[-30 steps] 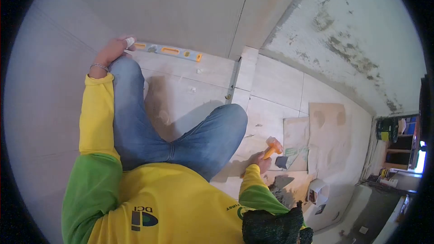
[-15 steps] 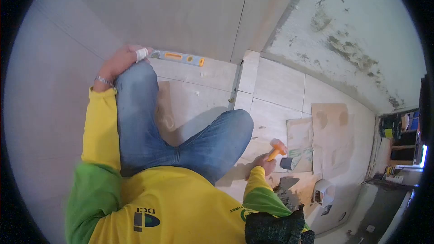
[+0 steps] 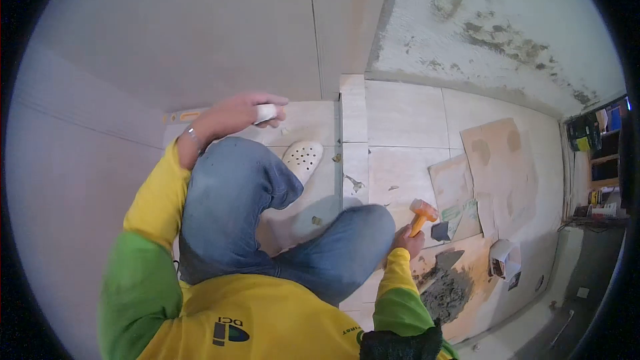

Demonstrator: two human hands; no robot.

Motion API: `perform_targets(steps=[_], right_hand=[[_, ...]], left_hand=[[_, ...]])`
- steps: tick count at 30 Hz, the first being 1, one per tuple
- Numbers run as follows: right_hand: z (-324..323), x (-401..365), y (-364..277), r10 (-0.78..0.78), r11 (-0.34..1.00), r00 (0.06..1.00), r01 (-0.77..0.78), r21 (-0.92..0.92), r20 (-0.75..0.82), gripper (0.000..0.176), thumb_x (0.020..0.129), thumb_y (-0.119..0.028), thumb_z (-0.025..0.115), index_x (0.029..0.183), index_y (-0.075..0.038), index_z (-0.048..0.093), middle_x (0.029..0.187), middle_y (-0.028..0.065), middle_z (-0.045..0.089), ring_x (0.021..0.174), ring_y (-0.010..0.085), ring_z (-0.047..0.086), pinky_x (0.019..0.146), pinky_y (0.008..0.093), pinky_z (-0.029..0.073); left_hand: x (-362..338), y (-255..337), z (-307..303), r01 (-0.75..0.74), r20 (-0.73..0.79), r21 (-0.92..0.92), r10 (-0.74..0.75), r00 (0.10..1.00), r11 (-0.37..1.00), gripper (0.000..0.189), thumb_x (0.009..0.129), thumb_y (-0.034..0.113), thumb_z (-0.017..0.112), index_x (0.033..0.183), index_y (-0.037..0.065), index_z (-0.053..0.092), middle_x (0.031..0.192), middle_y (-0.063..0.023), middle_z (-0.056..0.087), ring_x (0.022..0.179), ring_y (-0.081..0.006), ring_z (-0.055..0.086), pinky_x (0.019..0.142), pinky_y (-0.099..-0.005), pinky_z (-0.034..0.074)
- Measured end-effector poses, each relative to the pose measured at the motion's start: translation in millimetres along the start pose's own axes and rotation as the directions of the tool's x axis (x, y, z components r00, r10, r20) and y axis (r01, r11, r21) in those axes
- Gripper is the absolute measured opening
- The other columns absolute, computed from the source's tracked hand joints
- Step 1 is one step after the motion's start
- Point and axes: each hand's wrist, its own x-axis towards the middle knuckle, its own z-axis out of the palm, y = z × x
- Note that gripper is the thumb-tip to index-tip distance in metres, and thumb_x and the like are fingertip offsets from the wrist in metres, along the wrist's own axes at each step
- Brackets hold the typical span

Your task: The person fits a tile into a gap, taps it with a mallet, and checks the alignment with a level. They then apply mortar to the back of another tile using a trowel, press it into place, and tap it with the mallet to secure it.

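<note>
My right hand [image 3: 410, 243] is closed around the orange handle of a mallet [image 3: 424, 212], its head upright beside my right knee. My left hand [image 3: 243, 115], with white tape around a finger, hovers over the floor tiles near the wall. Its fingers point right and hold nothing that I can see. Behind the left wrist lies a spirit level [image 3: 177, 117] along the foot of the wall, partly hidden by the arm. A cream clog [image 3: 305, 159] on my foot shows below the left hand.
A narrow raised tile strip [image 3: 354, 117] crosses the floor ahead. On the right lie cardboard sheets [image 3: 500, 167], a dark scraper-like piece [image 3: 440, 231], a heap of grey mortar [image 3: 448, 295] and a white container [image 3: 505, 260].
My left hand has come off the level and moved right, away from my knee. The level now lies further left in view. A clog has come into sight. The right hand keeps the mallet.
</note>
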Motion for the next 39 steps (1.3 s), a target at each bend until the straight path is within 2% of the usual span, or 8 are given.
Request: perform_targets(steps=[7,10,12,13,15,22,34,39], right_hand=[[-12,3,-16,0.085,0.996,0.993,-0.087,0.023,0.078,0.042,0.081,-0.040,0.064,0.089,0.001,0.060,0.088,0.0236,0.062,0.086,0.0427,0.058,0.075,0.0497,0.046],[-10,5,-15,0.057,0.998,0.993,-0.060,0.031,0.102,0.045,0.083,-0.042,0.062,0.095,0.002,0.061,0.090,0.0236,0.062,0.088,0.0431,0.058,0.076,0.0500,0.046],[-4,7,-10,0.032,0.999,0.995,-0.028,-0.040,0.097,0.045,0.084,-0.041,0.061,0.098,0.001,0.059,0.090,0.0239,0.061,0.088,0.0432,0.058,0.077,0.0499,0.045],[0,7,-7,0.039,0.998,0.994,-0.034,-0.052,0.101,0.045,0.084,-0.041,0.061,0.098,0.001,0.059,0.090,0.0239,0.061,0.088,0.0432,0.058,0.077,0.0499,0.045],[4,7,-4,0.056,0.998,0.993,-0.060,0.032,0.099,0.045,0.086,-0.041,0.061,0.101,0.001,0.058,0.092,0.0241,0.061,0.089,0.0434,0.057,0.077,0.0491,0.045],[10,11,6,0.000,1.000,0.993,-0.001,0.004,0.120,0.047,0.088,-0.042,0.058,0.101,0.003,0.056,0.092,0.0241,0.058,0.088,0.0441,0.055,0.077,0.0497,0.044],[8,23,9,0.024,0.998,0.959,-0.004,-0.070,0.282,0.046,0.086,-0.038,0.063,0.104,0.004,0.054,0.094,0.0260,0.058,0.089,0.0445,0.056,0.078,0.0491,0.045],[12,23,14,0.020,0.995,0.964,0.006,-0.095,0.265,0.046,0.086,-0.039,0.064,0.104,0.003,0.054,0.094,0.0257,0.058,0.090,0.0441,0.057,0.079,0.0489,0.045]], left_hand=[[178,-73,33,0.085,0.089,0.453,-0.140,0.986,0.887,0.036,0.090,0.020,0.059,0.123,0.008,0.063,0.100,-0.0057,0.068,0.086,-0.0144,0.062,0.074,-0.0281,0.050],[265,-177,53,0.079,0.106,0.194,-0.101,0.989,0.978,0.030,0.086,0.020,0.061,0.114,0.011,0.067,0.089,-0.0033,0.066,0.064,-0.0120,0.058,0.052,-0.0271,0.045],[289,-204,81,0.143,-0.137,-0.136,-0.162,0.977,0.980,0.026,0.087,0.018,0.061,0.111,0.010,0.067,0.081,-0.0024,0.062,0.056,-0.0108,0.054,0.045,-0.0266,0.041],[299,-219,83,0.153,-0.127,-0.140,-0.171,0.977,0.978,0.026,0.087,0.018,0.061,0.111,0.010,0.067,0.081,-0.0024,0.062,0.056,-0.0108,0.054,0.045,-0.0266,0.041],[311,-244,87,0.192,0.076,-0.679,-0.192,0.978,0.709,0.035,0.094,0.019,0.055,0.128,0.015,0.055,0.096,0.0003,0.060,0.080,-0.0150,0.059,0.065,-0.0336,0.050],[324,-243,115,0.249,0.066,-0.713,-0.291,0.954,0.655,0.027,0.095,0.022,0.053,0.121,0.018,0.061,0.089,0.0035,0.055,0.068,-0.0130,0.052,0.068,-0.0324,0.050],[332,-237,107,0.330,0.117,-0.722,-0.363,0.924,0.608,0.033,0.091,0.034,0.061,0.121,0.020,0.061,0.098,0.0016,0.057,0.081,-0.0165,0.055,0.081,-0.0377,0.050],[330,-229,106,0.366,0.103,-0.673,-0.408,0.907,0.643,0.036,0.092,0.033,0.059,0.124,0.017,0.058,0.109,-0.0018,0.054,0.101,-0.0205,0.054,0.087,-0.0439,0.049]])
